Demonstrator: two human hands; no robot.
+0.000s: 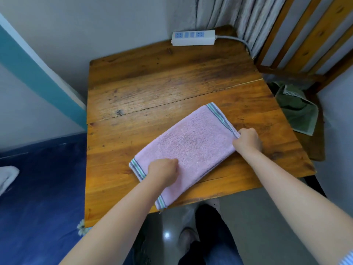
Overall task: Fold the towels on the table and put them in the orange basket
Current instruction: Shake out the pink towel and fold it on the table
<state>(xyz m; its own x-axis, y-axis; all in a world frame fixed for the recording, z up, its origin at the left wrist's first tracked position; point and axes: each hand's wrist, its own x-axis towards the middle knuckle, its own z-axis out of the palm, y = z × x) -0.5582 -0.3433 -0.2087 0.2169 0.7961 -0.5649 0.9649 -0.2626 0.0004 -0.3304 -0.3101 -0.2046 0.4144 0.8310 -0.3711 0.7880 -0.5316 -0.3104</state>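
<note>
Worn wooden plank table (152, 88), orange-brown, pushed into a corner of grey wall. All positions taken from it.

Pink terry towel with grey-and-green striped ends (191, 146) lies on the near half of the table, folded into a long flat band, set diagonally: one striped end toward the near-left, the other toward the far-right. The near corner of the towel hangs a little over the table's front edge.

Left hand (164, 172) sits on the towel's near-left end, knuckles up, fingers curled under. Fabric looks gathered beneath them, but the fingertips are hidden, so the hold cannot be confirmed.

Right hand (248, 139) at the towel's right striped end, fingers bent and pinching the towel's corner edge, just above the table surface.

White power strip with blue sockets (193, 37) on the table's far edge, its grey cable running off to the right.

Slatted wooden chair (305, 44) just beside the table's right side; a crumpled green cloth with pale trim (295, 108) lies on its seat.

Blue bedding (38, 188) along the table's left side.

No orange basket in view.
</note>
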